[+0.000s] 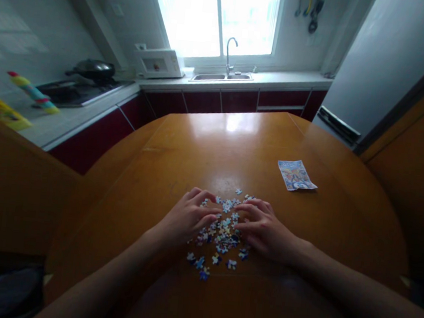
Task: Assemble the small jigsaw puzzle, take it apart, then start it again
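Observation:
A loose heap of jigsaw puzzle pieces (226,228) lies on the wooden table (196,162), between my two hands. From the left, my left hand (192,212) reaches over the edge of the heap with its fingers apart. My right hand (263,229) rests at the heap's right side, fingers spread and curved over some pieces. I see nothing held in either hand, though pieces under the fingers are partly hidden. Several pieces lie apart from the heap on the near side, among them a blue one (204,274). One piece (239,191) sits just beyond it.
A printed picture sheet (296,176) lies right of the hands, its near edge slightly curled. Past the table stand a counter with a sink (220,78), a microwave (159,64) and a stove with a black pan (95,69). A fridge (386,61) is at the right.

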`<state>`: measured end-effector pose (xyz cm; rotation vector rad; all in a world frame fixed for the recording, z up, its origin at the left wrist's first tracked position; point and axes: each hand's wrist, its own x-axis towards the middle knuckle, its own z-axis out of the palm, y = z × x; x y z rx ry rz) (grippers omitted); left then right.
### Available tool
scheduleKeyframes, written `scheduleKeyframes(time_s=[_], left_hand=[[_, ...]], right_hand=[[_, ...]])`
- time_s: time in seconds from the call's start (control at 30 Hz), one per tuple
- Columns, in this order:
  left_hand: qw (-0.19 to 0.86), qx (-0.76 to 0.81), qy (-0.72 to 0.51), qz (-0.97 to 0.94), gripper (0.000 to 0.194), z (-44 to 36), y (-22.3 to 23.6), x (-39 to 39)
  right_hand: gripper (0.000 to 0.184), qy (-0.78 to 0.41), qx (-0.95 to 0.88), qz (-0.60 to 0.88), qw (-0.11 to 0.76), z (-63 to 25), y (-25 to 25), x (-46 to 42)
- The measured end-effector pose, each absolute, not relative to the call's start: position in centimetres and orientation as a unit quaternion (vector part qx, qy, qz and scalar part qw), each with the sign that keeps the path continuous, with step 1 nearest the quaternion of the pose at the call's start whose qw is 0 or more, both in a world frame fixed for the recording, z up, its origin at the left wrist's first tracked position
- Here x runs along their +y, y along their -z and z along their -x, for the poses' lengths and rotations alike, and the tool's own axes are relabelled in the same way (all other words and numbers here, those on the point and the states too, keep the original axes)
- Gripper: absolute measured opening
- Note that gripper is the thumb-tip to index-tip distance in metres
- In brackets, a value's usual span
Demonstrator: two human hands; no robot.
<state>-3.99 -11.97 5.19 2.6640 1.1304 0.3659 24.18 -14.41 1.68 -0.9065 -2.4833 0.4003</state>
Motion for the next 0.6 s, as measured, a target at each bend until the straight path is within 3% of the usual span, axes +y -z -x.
scheduleKeyframes(time_s=[0.27, 0.6], left_hand=[[0.109, 0.371, -0.102, -0.916, 0.016, 5.7, -6.0, -11.0], [0.113, 0.384, -0.122, -0.908, 0.018, 4.9, -4.5, -11.3]], right_hand=[[0.025, -0.136, -0.919, 0.301, 0.215, -23.9, -2.1, -14.7], [0.038, -0.095, -0.906, 0.36, 0.203, -21.4, -1.6, -14.7]])
